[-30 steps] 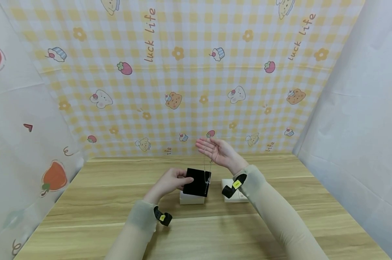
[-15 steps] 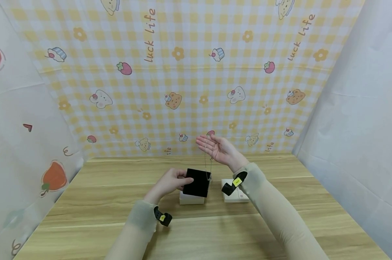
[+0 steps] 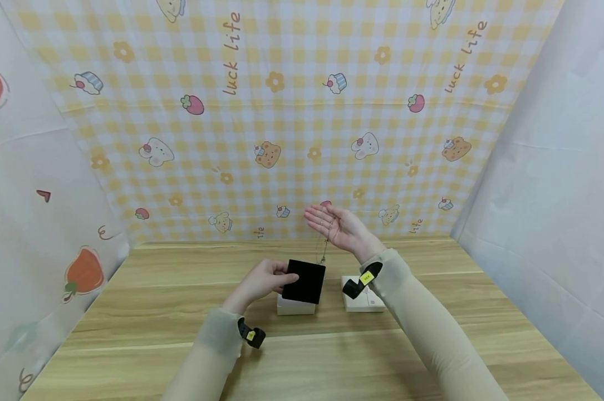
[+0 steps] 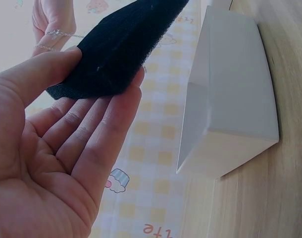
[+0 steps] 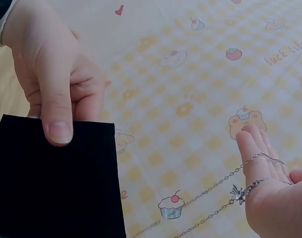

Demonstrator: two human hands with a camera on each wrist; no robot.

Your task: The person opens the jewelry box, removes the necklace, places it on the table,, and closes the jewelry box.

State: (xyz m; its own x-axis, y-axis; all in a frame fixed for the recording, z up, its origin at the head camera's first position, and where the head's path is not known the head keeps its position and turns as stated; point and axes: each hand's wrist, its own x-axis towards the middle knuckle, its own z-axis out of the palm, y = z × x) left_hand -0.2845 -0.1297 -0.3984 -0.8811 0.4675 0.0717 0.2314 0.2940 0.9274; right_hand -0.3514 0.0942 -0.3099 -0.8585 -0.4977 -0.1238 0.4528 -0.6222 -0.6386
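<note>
Between thumb and fingers, my left hand (image 3: 261,278) pinches a flat square black foam pad (image 3: 305,283), like a jewellery box insert. Higher and to the right, my right hand (image 3: 344,228) is held palm up with its fingers straight. A thin silver chain necklace (image 5: 238,194) loops over those fingers in the right wrist view, with a small charm by the hand. Its lower end hangs near the pad's upper right corner in the head view. Under the pad stands a white box (image 4: 240,74), its hollow side showing in the left wrist view.
A flat white box part (image 3: 364,302), perhaps the lid, lies on the wooden table (image 3: 302,362) below the right wrist. Behind the table hangs a yellow checked cloth (image 3: 291,122), with pale cloth at both sides.
My right hand has risen slightly. The hanging end of the necklace has gone up from in front of the black pad to above its edge. My left hand stays still.
</note>
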